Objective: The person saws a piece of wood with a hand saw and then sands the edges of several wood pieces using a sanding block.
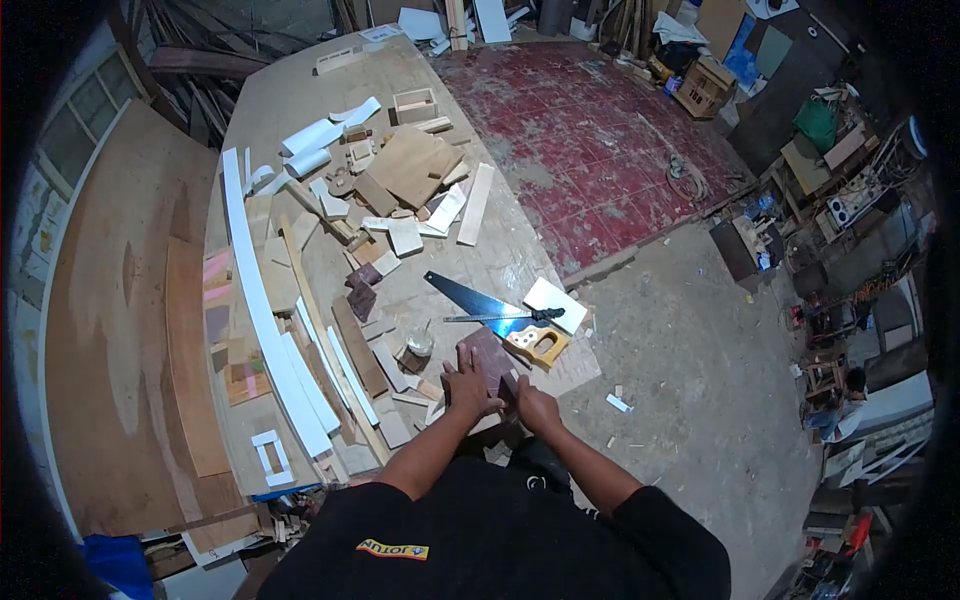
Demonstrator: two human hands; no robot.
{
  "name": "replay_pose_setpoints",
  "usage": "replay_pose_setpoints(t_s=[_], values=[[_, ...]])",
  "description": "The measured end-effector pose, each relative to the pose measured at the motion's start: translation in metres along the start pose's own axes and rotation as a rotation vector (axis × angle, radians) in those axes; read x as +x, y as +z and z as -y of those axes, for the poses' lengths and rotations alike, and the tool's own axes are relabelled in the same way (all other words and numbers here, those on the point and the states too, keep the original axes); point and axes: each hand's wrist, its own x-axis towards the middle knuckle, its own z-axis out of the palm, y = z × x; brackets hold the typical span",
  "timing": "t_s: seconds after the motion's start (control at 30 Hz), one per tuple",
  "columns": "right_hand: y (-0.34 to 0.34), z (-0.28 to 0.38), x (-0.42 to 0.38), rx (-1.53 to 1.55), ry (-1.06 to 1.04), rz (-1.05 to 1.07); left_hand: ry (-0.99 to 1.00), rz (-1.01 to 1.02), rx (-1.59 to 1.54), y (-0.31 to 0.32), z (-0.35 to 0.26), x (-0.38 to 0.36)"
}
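Observation:
My left hand [466,386] lies with its fingers spread on a reddish-brown flat piece [487,356] at the near edge of the table. Beside it, my right hand [537,406] is closed around a small brown block [510,383], held against the near right side of that piece. A handsaw [480,304] with a yellow handle lies just beyond, and a thinner dark-handled saw [495,317] rests across its blade. A white block [555,303] sits to their right. Left of the flat piece stands a small glass jar [419,343].
Wood offcuts and a broad board [415,163] are piled on the wooden table [480,255]. Long white strips [262,300] run along its left side. A cardboard box [706,88] stands beyond the red tiled floor [600,150]. At the far right, a person [848,408] is partly visible.

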Motion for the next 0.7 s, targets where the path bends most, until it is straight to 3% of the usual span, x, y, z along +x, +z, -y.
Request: replay_pose_setpoints(t_s=[0.2,0.3,0.43,0.6,0.7], values=[[-0.009,0.048,0.084,0.007,-0.189,-0.256,-0.027,0.095,0.232,0.034,0.002,0.028],[-0.007,0.057,0.118,0.023,-0.194,-0.269,-0.028,0.046,0.197,0.035,0.004,0.023],[0.003,0.041,0.088,0.070,-0.193,-0.276,-0.032,0.055,0.186,0.036,0.004,0.028],[0.005,0.009,0.017,0.080,-0.021,-0.048,0.005,0.072,0.060,-0.005,-0.001,0.001],[0.015,0.021,0.038,0.168,-0.006,-0.111,-0.019,0.031,0.132,0.020,0.001,0.016]])
